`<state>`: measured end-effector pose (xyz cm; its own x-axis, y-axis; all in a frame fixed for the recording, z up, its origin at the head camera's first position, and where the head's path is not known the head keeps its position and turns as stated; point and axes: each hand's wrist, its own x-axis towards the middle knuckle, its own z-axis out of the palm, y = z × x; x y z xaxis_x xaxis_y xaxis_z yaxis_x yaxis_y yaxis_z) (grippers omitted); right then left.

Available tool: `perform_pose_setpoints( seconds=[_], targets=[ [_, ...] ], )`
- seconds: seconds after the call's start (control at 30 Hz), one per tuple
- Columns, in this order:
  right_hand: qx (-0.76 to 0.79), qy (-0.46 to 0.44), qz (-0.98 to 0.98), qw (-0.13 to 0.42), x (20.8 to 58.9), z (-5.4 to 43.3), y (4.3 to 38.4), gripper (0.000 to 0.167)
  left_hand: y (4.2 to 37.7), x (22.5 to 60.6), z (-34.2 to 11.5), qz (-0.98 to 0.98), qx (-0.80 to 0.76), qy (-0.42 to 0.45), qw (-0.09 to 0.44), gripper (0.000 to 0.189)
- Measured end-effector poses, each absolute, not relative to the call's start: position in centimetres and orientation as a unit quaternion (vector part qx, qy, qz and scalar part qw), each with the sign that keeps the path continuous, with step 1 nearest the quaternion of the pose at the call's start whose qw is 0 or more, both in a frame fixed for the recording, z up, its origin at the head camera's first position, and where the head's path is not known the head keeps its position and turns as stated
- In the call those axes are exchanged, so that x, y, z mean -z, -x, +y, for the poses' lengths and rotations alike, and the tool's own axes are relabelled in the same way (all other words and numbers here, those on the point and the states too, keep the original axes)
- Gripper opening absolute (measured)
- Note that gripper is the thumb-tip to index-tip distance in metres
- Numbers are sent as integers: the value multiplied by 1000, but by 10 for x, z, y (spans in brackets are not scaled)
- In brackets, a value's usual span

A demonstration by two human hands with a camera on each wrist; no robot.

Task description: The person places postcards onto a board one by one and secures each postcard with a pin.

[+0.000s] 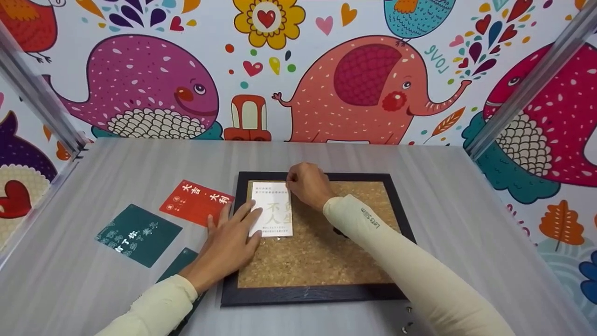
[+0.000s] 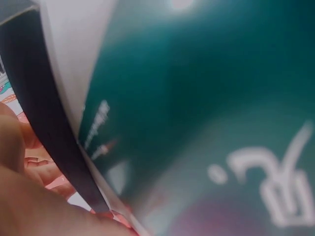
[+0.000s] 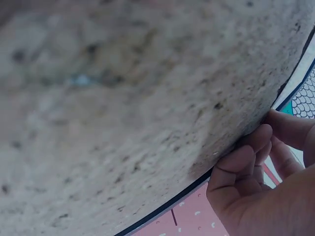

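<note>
A white card point(image 1: 272, 217) with printed characters lies on the upper left of a black-framed cork board point(image 1: 322, 266). My left hand point(image 1: 228, 242) rests across the frame's left side, fingers spread, with fingertips on the card's left edge. At the card's upper right corner is my right hand point(image 1: 310, 184), its fingers curled and thumb and fingertips pinched together against the board. The right wrist view has these fingers point(image 3: 238, 160) right at the cork surface point(image 3: 123, 147); what they pinch is hidden. Close below the left wrist is a dark green card point(image 2: 147, 98).
A red card point(image 1: 193, 200) and another green card point(image 1: 140, 235) lie left of the board, and the left forearm partly covers a further green card point(image 1: 179, 263). Small shiny pieces point(image 1: 409, 309) lie by the board's lower right edge. A patterned wall point(image 1: 252, 74) closes the back.
</note>
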<state>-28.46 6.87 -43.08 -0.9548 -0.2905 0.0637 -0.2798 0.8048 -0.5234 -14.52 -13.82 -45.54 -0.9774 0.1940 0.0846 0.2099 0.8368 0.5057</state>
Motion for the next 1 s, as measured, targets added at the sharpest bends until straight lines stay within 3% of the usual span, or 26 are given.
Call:
perform_pose_setpoints(
  seconds=[0.33, 1.0],
  targets=[
    [315, 180, 932, 25, 428, 78, 283, 9, 143, 455, -138, -955, 273, 109, 29, 56],
    [324, 189, 927, 2, 417, 106, 251, 10, 144, 456, -139, -955, 276, 109, 15, 59]
  ],
)
